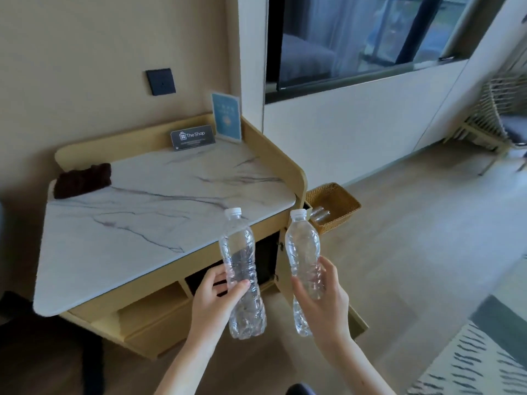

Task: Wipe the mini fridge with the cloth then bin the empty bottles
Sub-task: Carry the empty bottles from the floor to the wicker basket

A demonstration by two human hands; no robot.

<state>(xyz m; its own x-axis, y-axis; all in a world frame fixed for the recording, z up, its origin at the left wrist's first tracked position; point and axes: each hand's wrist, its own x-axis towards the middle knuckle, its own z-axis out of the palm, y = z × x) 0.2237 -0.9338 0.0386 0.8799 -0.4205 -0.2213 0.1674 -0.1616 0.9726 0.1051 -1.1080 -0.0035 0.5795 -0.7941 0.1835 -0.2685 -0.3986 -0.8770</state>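
My left hand (pixel 212 299) grips an empty clear plastic bottle (pixel 242 269) with a white cap, held upright in front of the cabinet. A second empty clear bottle (pixel 303 260), also white-capped and upright, is held in my right hand (pixel 325 300). Both hands hold the bottles around their lower halves. A dark brown cloth (pixel 82 181) lies crumpled at the back left of the marble top (pixel 142 223). A woven basket (pixel 339 201) stands on the floor to the right of the cabinet, with clear bottles lying inside. The dark opening (pixel 265 260) below the top is partly hidden by the bottles.
A black "The Shop" sign (pixel 192 137) and a blue card (pixel 226 116) stand at the back of the marble top. The cabinet's wooden door (pixel 288 269) hangs open beside the right bottle. A woven chair (pixel 490 115) sits at the far right, and a patterned rug (pixel 479 360) lies on the floor.
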